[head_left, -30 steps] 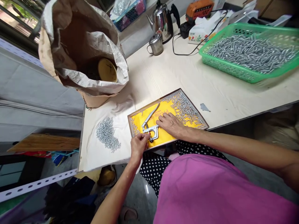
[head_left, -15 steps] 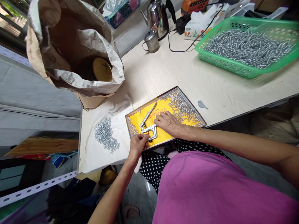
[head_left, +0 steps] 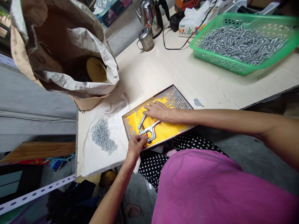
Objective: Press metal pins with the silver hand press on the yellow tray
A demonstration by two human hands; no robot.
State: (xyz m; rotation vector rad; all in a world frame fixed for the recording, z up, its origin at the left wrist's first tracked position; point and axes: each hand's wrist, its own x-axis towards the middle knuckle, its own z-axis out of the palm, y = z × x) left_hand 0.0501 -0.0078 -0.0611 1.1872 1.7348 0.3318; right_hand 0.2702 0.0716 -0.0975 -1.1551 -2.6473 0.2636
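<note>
A shallow wooden tray [head_left: 125, 123] lined in yellow lies at the table's near edge, with several small metal pieces along its far side. Silver hand pliers [head_left: 147, 128] rest in it. My left hand [head_left: 136, 145] pinches at the pliers' jaw at the tray's near rim; what it pinches is too small to name. My right hand [head_left: 157, 111] lies over the pliers' upper handle, fingers curled on it.
A heap of metal pieces [head_left: 102, 137] lies on a white cloth [head_left: 93, 157] left of the tray. A large paper sack [head_left: 63, 49] stands behind. A green basket [head_left: 243, 43] full of metal pieces, a kettle [head_left: 151, 14] and a small cup [head_left: 146, 39] sit farther back.
My right hand has slid up and left from the pliers' body onto the upper handle. My left hand stays at the jaw. The view has shifted slightly.
</note>
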